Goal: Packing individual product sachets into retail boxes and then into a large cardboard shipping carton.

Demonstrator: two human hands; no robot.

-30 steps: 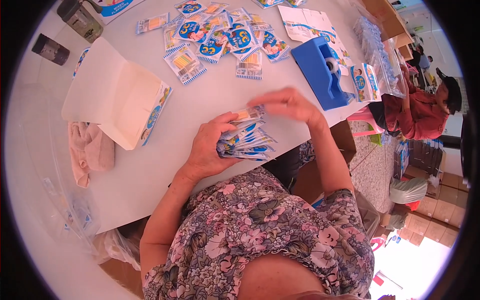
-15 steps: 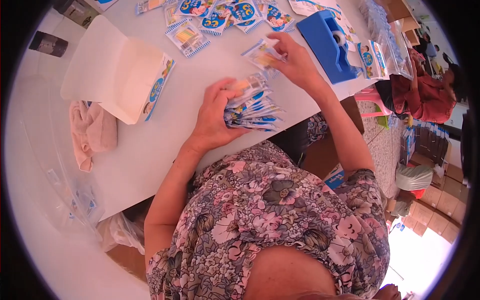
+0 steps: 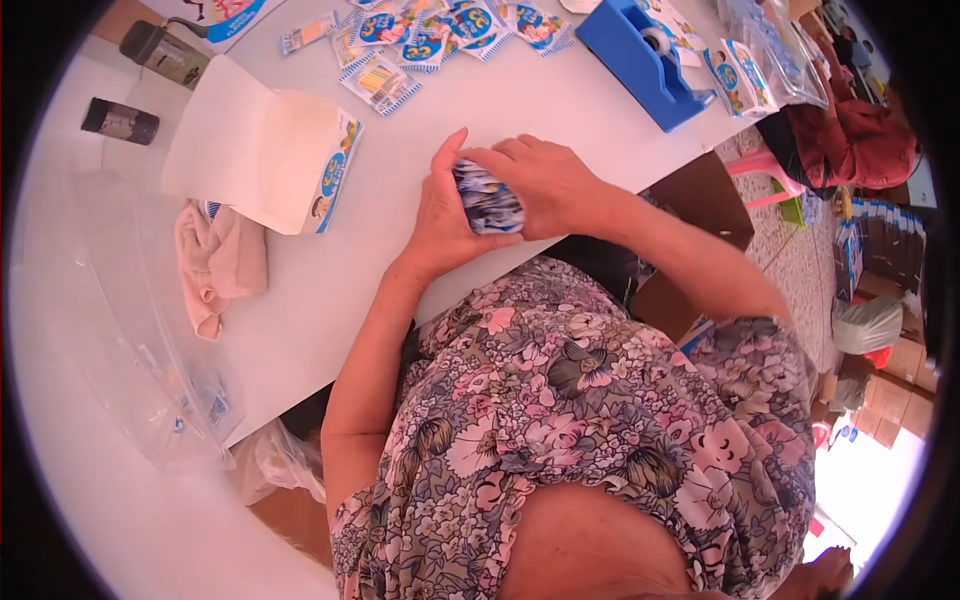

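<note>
The left hand point(image 3: 437, 212) and right hand point(image 3: 548, 185) pressed a gathered packet stack point(image 3: 488, 202) between them; loose packets point(image 3: 425, 45) (ungathered) lay beyond both, an open box point(image 3: 285, 150) left of them.

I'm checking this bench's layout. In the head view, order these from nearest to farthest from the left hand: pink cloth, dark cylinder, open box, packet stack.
1. Packet stack, against the left hand.
2. Open box, to its left.
3. Pink cloth, farther left, beside the box.
4. Dark cylinder, far left, past the box.
</note>
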